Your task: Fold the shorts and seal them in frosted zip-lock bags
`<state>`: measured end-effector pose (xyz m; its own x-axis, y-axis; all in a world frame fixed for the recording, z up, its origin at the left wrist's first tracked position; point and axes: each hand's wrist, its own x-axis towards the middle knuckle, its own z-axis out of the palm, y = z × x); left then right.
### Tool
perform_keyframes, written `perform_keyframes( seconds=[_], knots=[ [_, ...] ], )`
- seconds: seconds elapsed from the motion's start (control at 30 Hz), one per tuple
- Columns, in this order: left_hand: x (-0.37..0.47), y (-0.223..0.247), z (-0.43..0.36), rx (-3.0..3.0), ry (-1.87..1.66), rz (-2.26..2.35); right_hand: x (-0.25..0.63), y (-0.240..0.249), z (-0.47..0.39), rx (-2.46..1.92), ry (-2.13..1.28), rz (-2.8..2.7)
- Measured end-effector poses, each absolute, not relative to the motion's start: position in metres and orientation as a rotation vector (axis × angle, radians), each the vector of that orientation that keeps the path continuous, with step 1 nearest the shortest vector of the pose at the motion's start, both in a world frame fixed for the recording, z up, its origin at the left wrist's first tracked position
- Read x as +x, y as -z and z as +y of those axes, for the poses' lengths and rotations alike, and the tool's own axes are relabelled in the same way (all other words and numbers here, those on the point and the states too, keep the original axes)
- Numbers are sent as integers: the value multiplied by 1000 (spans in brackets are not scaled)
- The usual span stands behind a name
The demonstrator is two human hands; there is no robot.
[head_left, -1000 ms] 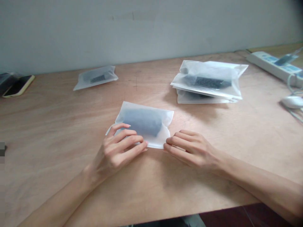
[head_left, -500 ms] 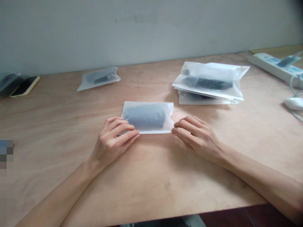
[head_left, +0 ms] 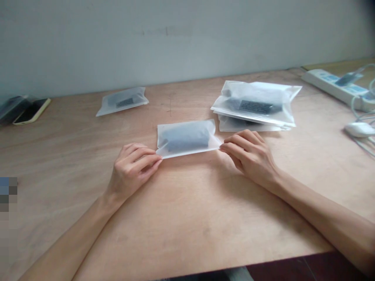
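Observation:
A frosted plastic zip bag [head_left: 187, 136] with a dark bluish item inside is in front of me at the middle of the table. My left hand [head_left: 133, 164] pinches its near left corner between thumb and fingers. At the near right corner, the fingertips of my right hand [head_left: 249, 154] are closed on the bag too. Between the two hands the bag's near edge is drawn straight, its right end slightly farther away than its left. What exactly the bag contains is blurred by the frosted plastic.
Behind my right hand lies a stack of similar bags [head_left: 258, 97]. Another frosted bag [head_left: 123, 101] rests at the back left. A phone [head_left: 33, 111] is at the far left. On the right are a white power strip [head_left: 336, 86] and a white charger [head_left: 359, 129] with cable.
Both hands have moved outward to the bag's near corners. The bag has shifted slightly away and its right end has turned farther back.

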<state>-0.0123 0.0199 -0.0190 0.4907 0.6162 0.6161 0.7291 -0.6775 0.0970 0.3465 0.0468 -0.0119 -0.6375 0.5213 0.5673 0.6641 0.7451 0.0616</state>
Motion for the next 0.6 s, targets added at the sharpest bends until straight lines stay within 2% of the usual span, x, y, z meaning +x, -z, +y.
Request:
perform_keyframes(
  seconds=[0.4,0.6],
  knots=[
    [3,16,7,-2780,873,-1270,343,19,47,-946,346,-2401],
    [15,20,-4,-3073,741,-1048,331,19,36,-730,364,-2555]
  ],
)
